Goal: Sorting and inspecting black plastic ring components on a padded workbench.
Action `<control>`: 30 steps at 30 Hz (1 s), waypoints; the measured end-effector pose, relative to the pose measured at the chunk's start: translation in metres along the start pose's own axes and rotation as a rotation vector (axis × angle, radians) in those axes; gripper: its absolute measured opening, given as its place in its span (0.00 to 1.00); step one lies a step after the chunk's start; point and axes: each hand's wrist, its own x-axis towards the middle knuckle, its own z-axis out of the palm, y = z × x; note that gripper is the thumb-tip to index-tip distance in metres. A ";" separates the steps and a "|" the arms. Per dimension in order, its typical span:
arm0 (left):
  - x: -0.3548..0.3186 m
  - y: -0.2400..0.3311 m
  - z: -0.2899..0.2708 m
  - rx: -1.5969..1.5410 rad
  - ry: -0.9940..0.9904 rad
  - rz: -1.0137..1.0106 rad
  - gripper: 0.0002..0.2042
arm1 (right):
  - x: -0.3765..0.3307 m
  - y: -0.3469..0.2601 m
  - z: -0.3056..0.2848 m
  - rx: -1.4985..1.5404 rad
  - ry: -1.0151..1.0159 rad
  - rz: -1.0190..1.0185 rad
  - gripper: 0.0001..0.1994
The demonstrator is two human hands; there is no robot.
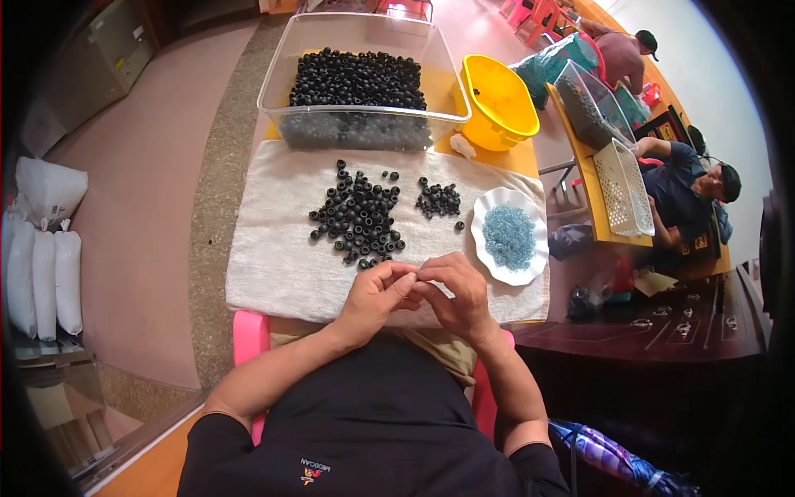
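Note:
My left hand and my right hand meet above the near edge of a white towel. Both have thumb and fingers pinched together, fingertips touching; whatever lies between them is too small or hidden. Just beyond my left hand is a loose pile of black round pieces with holes, like large beads or caps. A smaller heap of tiny black pieces lies to its right. Near my right hand, a white scalloped plate holds many small clear bluish pieces.
A clear plastic bin full of black pieces stands behind the towel, beside a yellow basin. On the right, two people sit by another table with a white perforated basket. White sacks stand at far left.

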 end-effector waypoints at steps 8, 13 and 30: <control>-0.002 0.007 -0.003 -0.126 -0.022 -0.073 0.10 | -0.012 0.003 0.006 0.085 0.052 0.007 0.13; -0.002 0.005 -0.004 -0.119 -0.012 -0.058 0.10 | -0.016 0.003 0.007 0.121 0.047 0.031 0.15; -0.001 0.004 -0.003 -0.048 -0.017 -0.027 0.10 | -0.019 0.004 0.011 0.110 0.084 -0.008 0.19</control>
